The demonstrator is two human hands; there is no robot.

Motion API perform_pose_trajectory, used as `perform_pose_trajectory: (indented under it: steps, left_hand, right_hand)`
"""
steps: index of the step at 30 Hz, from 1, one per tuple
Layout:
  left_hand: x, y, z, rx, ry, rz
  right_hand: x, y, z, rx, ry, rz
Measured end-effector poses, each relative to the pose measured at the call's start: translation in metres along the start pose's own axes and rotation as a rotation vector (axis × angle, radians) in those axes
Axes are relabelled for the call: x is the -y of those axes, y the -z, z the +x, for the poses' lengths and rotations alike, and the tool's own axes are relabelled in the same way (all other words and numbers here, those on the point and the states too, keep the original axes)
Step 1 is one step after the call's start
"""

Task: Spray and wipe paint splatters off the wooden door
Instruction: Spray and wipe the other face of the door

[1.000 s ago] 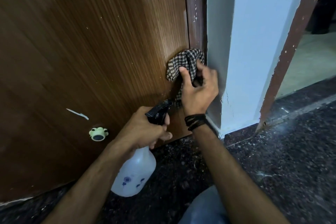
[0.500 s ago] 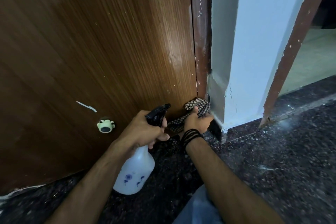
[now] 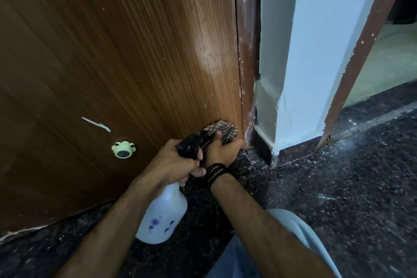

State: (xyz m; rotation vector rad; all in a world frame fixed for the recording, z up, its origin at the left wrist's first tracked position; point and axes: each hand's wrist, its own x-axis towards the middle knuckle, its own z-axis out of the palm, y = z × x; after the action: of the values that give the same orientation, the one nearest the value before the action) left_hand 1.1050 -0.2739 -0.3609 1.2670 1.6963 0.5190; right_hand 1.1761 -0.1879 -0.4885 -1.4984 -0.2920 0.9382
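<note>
- The right hand (image 3: 222,150) holds a checkered cloth (image 3: 222,130) with its fingers and thumb curled round it.
- The cloth is bunched up and sticks out past the fingertips, above the hand. It is pressed on the wooden door (image 3: 135,63), low down at the door's bottom right corner, just beside the dark brown door frame (image 3: 247,40).
- The cloth is blurry, so its folds are hard to see.
- The left hand (image 3: 173,162) grips the neck of a spray bottle (image 3: 163,216). Its fingers are wrapped round the neck, under the black spray head (image 3: 188,143).
- The white bottle body hangs down below the hand, above the floor. It has small blue flowers on it.
- The black spray head sticks up out of the top of the fist and points at the cloth. It is touching or almost touching the right hand; I cannot tell which.
- The two hands are right next to each other, left hand just to the left of the right one.
- A black band (image 3: 214,172) goes round the right wrist.
- The door has a white paint streak (image 3: 96,124) on it, well to the left of the cloth, and tiny white specks higher up.
- Below the streak sits a pale green door stopper (image 3: 123,150) with a dark middle.
- The frame has white paint spots too.
- The floor is dark speckled stone (image 3: 338,187).
- A pale blue wall (image 3: 316,29) stands to the right of the frame.
</note>
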Motion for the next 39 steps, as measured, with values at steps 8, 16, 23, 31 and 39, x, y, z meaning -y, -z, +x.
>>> perform_pose_trajectory:
  steps: [8,16,23,31,39]
  left_hand:
    - [0.009,0.005,0.009,0.022,0.003,0.015]
    - [-0.01,-0.018,0.02,0.048,-0.008,0.163]
    - [-0.012,-0.019,0.02,0.031,-0.025,0.106]
    - [-0.01,-0.022,0.018,0.054,-0.011,0.106]
    - [-0.014,-0.024,0.019,0.039,-0.022,0.146]
  right_hand:
    - [0.028,0.004,0.048,-0.244,0.035,0.111]
    - [0.019,0.014,0.043,-0.207,-0.17,0.079]
    - [0.029,0.011,0.047,-0.114,-0.003,0.121]
    - [0.005,0.014,0.033,-0.087,-0.46,0.17]
    - [0.021,0.016,0.037,-0.13,-0.146,0.13]
